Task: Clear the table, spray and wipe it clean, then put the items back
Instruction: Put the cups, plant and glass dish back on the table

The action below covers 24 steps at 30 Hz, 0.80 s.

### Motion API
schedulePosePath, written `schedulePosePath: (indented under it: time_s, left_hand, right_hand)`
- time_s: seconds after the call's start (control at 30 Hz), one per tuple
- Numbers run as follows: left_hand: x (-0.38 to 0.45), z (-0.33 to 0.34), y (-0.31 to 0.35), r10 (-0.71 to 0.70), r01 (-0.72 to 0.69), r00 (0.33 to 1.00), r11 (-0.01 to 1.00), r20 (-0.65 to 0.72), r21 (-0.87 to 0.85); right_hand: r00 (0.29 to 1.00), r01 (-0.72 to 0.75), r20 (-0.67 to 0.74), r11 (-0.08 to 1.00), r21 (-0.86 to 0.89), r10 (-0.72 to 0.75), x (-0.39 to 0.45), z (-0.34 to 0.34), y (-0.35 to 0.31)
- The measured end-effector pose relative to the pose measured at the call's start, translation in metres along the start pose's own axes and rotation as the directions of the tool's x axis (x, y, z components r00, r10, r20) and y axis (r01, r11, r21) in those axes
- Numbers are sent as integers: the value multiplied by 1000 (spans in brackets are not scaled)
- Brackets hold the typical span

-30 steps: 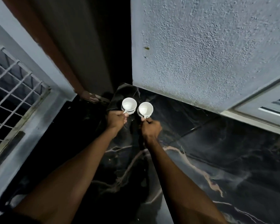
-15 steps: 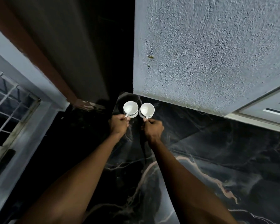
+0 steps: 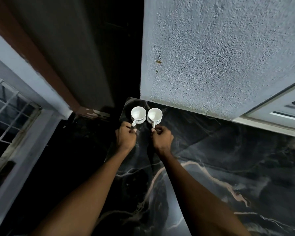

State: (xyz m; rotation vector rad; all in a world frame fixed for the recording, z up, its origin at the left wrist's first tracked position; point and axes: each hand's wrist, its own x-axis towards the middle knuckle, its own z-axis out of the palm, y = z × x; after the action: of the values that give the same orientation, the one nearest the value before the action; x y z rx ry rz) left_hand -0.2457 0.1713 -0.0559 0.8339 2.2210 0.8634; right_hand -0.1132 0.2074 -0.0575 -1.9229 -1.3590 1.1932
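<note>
Just above frame centre, your left hand (image 3: 126, 136) pinches the left cup's (image 3: 138, 114) handle and your right hand (image 3: 162, 137) the right cup's (image 3: 154, 115). Both cups sit upright beyond your knuckles, handles pointing back at you, over the dark marbled surface (image 3: 211, 167).

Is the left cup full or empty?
Empty. The left cup, held upright by its handle in the left hand, shows a bare white inside with no liquid.
</note>
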Motion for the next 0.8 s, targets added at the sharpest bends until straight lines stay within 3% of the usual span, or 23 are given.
schedulePosePath:
  time_s: [0.3, 0.43, 0.8]
  left_hand:
    - [-96, 38, 8, 167, -172, 970, 985, 178, 10]
    - [-141, 72, 27, 256, -267, 937, 964, 236, 13]
    - [-336, 227, 124, 428, -494, 749, 870, 505, -6]
  right_hand:
    - [999, 28, 24, 994, -110, -25, -54, -62, 28]
    - [1000, 22, -11, 996, -82, -23, -74, -111, 47]
    - [968, -63, -239, 996, 65, 77, -114, -352, 173]
